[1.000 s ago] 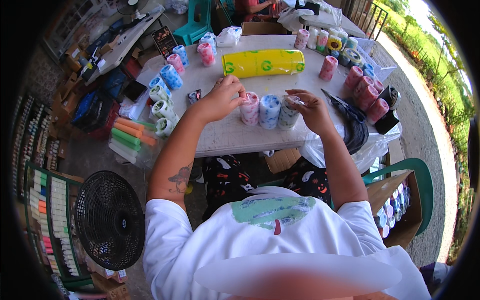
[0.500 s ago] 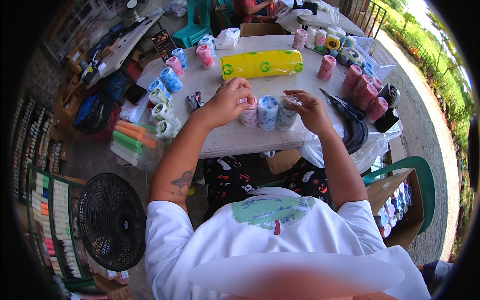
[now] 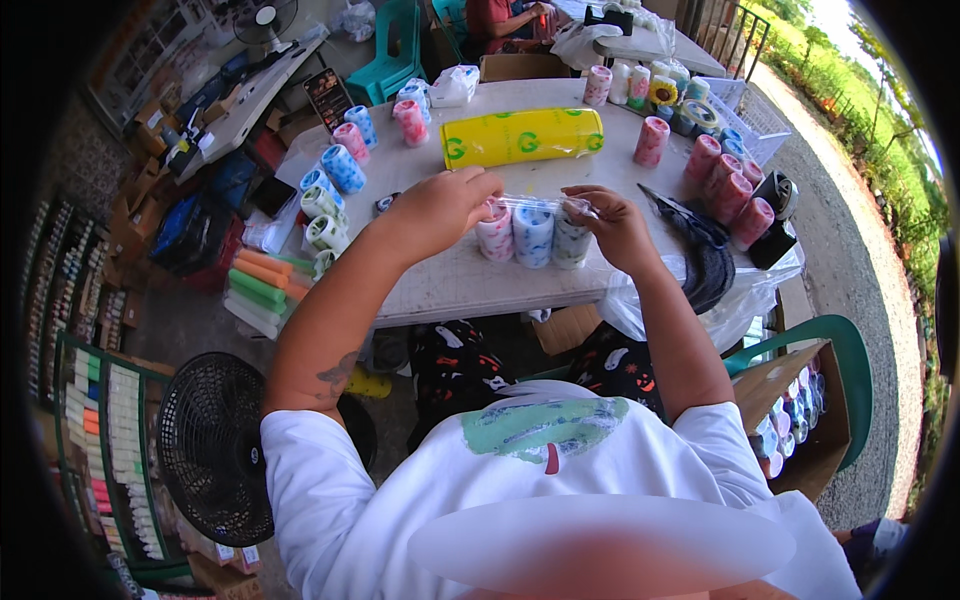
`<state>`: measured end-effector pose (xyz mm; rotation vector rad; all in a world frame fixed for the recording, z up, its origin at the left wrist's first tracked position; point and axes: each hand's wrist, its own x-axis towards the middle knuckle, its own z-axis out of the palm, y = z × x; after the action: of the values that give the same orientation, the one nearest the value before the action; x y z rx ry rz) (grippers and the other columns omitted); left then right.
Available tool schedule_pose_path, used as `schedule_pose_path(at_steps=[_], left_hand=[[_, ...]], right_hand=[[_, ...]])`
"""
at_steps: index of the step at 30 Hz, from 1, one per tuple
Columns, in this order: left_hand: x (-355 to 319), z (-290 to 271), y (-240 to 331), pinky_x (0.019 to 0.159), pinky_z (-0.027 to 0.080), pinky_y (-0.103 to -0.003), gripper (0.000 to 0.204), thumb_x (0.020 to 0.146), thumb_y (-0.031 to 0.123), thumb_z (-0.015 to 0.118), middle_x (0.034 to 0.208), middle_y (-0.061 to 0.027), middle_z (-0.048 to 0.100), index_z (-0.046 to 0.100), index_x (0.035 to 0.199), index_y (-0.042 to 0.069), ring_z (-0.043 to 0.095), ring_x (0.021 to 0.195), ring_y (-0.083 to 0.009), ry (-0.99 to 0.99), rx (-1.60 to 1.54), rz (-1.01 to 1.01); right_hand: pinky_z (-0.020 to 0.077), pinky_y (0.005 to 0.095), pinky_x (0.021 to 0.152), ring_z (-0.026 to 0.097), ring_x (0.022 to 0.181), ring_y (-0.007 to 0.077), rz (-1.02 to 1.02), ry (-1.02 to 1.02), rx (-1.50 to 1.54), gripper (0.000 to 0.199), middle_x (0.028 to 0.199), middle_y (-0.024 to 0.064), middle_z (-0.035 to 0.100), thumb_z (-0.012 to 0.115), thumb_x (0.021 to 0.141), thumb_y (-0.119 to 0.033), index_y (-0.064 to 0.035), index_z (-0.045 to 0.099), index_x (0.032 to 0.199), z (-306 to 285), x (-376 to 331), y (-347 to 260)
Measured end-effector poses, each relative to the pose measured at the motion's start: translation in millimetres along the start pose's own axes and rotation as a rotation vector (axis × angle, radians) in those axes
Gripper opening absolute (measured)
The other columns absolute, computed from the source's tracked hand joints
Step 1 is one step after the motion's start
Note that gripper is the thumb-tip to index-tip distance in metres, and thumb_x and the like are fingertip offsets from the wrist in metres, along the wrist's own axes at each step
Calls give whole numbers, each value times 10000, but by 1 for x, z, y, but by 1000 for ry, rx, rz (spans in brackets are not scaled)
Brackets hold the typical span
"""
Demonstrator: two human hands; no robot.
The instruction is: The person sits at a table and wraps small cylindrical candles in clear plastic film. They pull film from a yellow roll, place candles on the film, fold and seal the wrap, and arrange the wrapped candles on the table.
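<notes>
Three speckled pillar candles stand upright side by side near the table's front edge: a red and white candle [image 3: 495, 240], a blue and white candle [image 3: 534, 245] and a green and white candle [image 3: 572, 250]. Clear plastic film [image 3: 528, 202] is stretched across above their tops. My left hand [image 3: 448, 205] pinches its left end over the red candle, fingers closed. At the other end, beside the green candle, the fingers of my right hand [image 3: 614, 230] are closed on the film too. Behind them lies a yellow roll [image 3: 525, 137] with green print, wrapped in plastic.
More speckled candles [image 3: 344, 168] line the table's left side, and red ones [image 3: 702, 158] its right. Scissors [image 3: 668, 207] lie by a dark cloth [image 3: 708, 265]. A black fan [image 3: 215, 440] stands at left, a box of candles [image 3: 810, 410] at right. Another person [image 3: 505, 22] sits beyond.
The film now spans between my hands above the candles. My left hand has shifted slightly left and its elbow outward. The view has tipped a little.
</notes>
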<state>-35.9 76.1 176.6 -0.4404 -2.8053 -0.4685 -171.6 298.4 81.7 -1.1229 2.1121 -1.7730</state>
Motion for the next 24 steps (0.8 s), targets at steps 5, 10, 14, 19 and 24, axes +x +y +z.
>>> schedule_pose_path(at_steps=[5,10,14,19,24], left_hand=[[8,-3,9,804,489,-419,185,817,118,625,959,-120,559,612,993,64,581,960,-308,-105,427,8],[10,-1,11,836,476,-409,141,801,149,663,973,-131,543,641,883,37,570,960,-310,-85,392,-88],[6,3,14,888,455,-393,164,779,169,702,1088,-133,547,646,800,17,547,1046,-318,4,301,-82],[-4,16,-26,876,471,-374,192,791,178,720,1110,-152,620,645,753,5,596,1017,-302,172,-15,76],[-6,10,-22,761,510,-324,196,789,150,731,1003,-133,675,623,729,-3,647,899,-220,52,-258,-102]], right_hand=[[451,255,872,561,989,116,30,-5,72,163,1158,64,622,626,885,-55,14,657,1029,-2,1,2],[457,259,887,581,993,137,45,-27,87,181,1133,84,638,622,885,-50,27,653,1047,-7,-3,-2],[461,276,909,587,1016,160,-20,-82,63,208,1149,94,632,610,855,27,20,653,1058,-13,-4,0],[469,299,925,594,1043,202,-116,-138,-69,295,1172,117,620,587,817,105,-17,662,1075,-16,-5,-4],[478,309,902,596,1023,208,-82,-138,-34,222,1177,116,611,599,863,9,-30,670,1070,-19,0,-5]])
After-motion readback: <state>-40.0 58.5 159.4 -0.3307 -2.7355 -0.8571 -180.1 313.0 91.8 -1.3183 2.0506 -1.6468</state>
